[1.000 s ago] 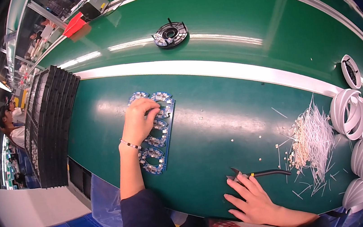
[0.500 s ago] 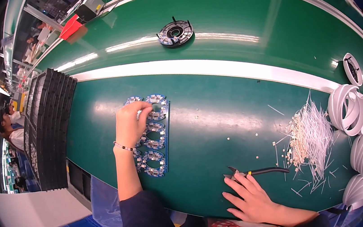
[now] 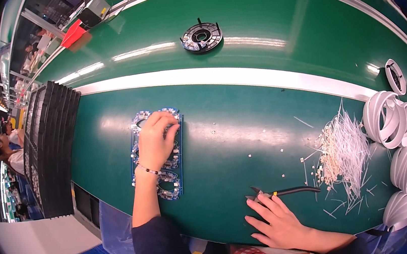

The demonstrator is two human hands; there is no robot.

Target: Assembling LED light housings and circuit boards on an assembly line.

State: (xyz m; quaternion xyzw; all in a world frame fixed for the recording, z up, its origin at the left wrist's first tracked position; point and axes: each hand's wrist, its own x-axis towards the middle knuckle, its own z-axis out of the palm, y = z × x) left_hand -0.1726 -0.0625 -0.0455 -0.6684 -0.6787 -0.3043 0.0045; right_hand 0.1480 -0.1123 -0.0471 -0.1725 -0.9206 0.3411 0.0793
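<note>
A panel of blue circuit boards (image 3: 178, 153) with round cut-outs lies left of the middle on the green workbench. My left hand (image 3: 156, 138) is over its upper part, thumb and fingers bent together; whatever they hold is hidden. The hand and wrist cover part of the boards. My right hand (image 3: 278, 225) rests with fingers spread near the bench's front edge. Just beyond its fingertips lie cutting pliers (image 3: 295, 190) with dark handles; the fingertips overlap the head, and I cannot tell whether they touch it.
To the right lies a heap of thin white strips (image 3: 351, 152) with small cream pieces, beside several white ring-shaped parts (image 3: 385, 120). Black trays (image 3: 49, 151) stand stacked at the left. On the far green surface sits a round black part (image 3: 202, 36) with upright prongs.
My left hand has shifted right and slightly nearer across the boards, uncovering some at the upper left. The right hand stays in place by the pliers. The whole view has shifted a little.
</note>
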